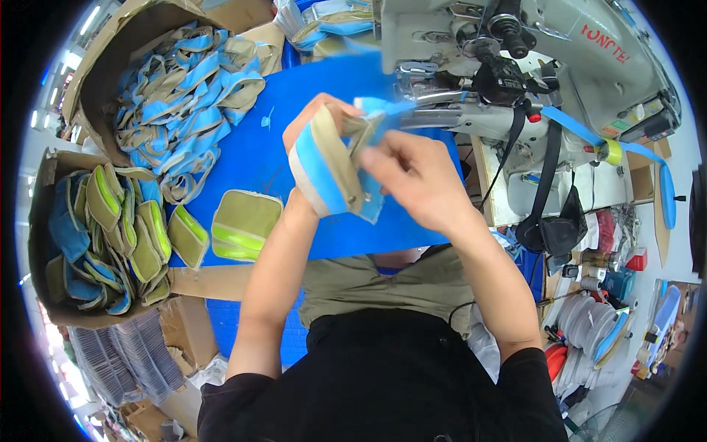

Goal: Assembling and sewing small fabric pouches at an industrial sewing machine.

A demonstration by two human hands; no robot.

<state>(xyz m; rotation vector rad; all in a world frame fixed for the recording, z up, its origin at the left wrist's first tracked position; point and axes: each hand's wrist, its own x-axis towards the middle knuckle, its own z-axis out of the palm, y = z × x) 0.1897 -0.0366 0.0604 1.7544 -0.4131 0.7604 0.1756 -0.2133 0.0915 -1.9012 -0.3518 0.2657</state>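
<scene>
A khaki, blue and pale-edged fabric band (315,166) is bent into a loop above the blue tabletop. My left hand (309,121) is closed around its far side, the band covering most of the fingers. My right hand (426,180) meets the band's right side with curled fingers, thumb and forefinger pinching its edge; the thumb is smeared by motion. A blurred blue end of fabric sticks out toward the sewing machine (471,110). Left of my left forearm lies a flat khaki pad with a bright green stripe (247,225), and a similar pad (188,236) leans by the box.
At the far left, a carton (99,121) holds many blue and khaki bands. A nearer carton (44,295) is filled with green-striped pads. Blue tape (574,127) runs through the machine's guide at right. Spools (589,324) sit low at right. Thread scraps (267,119) lie on the tabletop.
</scene>
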